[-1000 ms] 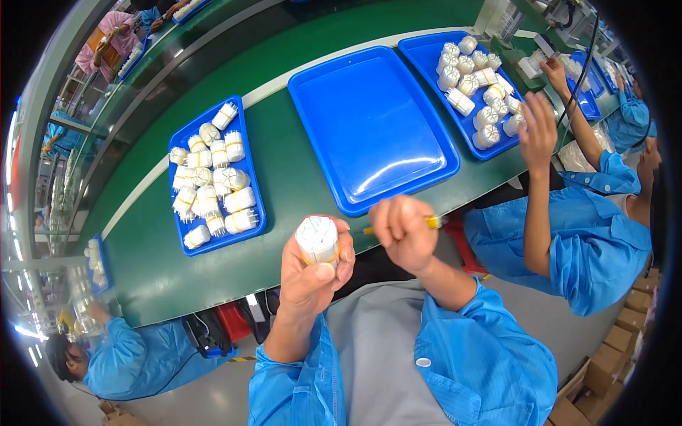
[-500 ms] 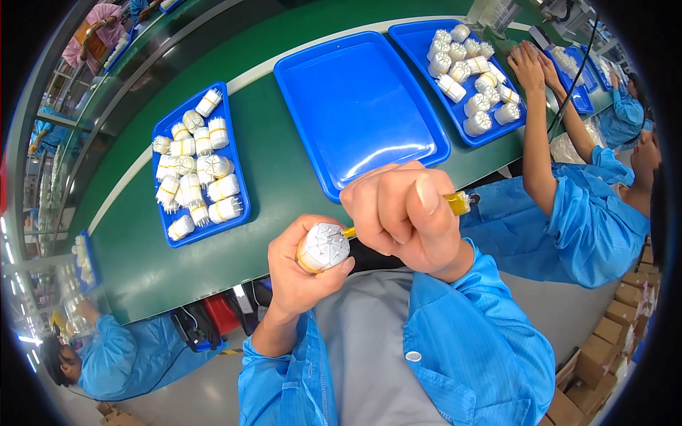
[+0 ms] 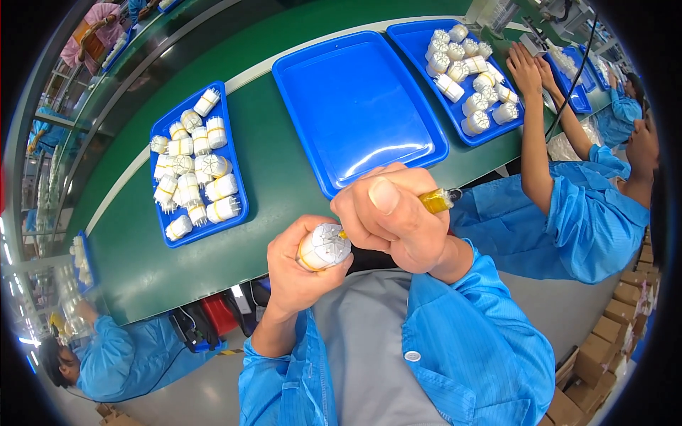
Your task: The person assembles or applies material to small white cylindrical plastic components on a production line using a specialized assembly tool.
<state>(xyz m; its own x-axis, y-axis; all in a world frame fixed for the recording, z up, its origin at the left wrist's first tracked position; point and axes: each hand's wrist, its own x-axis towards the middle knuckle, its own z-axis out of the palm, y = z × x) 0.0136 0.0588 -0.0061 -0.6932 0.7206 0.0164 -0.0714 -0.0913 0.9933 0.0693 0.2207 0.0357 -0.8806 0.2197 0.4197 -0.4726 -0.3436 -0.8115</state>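
My left hand (image 3: 295, 273) is closed around a white cylindrical piece (image 3: 318, 257) with a yellow band. The piece's round end, marked with dark radiating lines, faces up toward me. In my right fist (image 3: 394, 220) is a slim yellow tool (image 3: 435, 201), tilted, with a dark end sticking out to the right of the hand. Its other tip comes out beside the fingers and meets the edge of the white end face. The fist hides the tool's middle, so its exact kind does not show. Both hands are above the near edge of the green table.
Past my hands lies a large blue tray (image 3: 355, 106). A blue tray (image 3: 239, 170) on the left and another blue tray (image 3: 408, 39) at far right carry several similar white pieces. A co-worker's hands (image 3: 526, 71) rest beside the right tray; another worker (image 3: 121, 355) sits at lower left.
My right fist has turned and shifted slightly left and down, bringing the tool's outer end left. The tool's tip is now at the piece's face. My left hand has barely moved.
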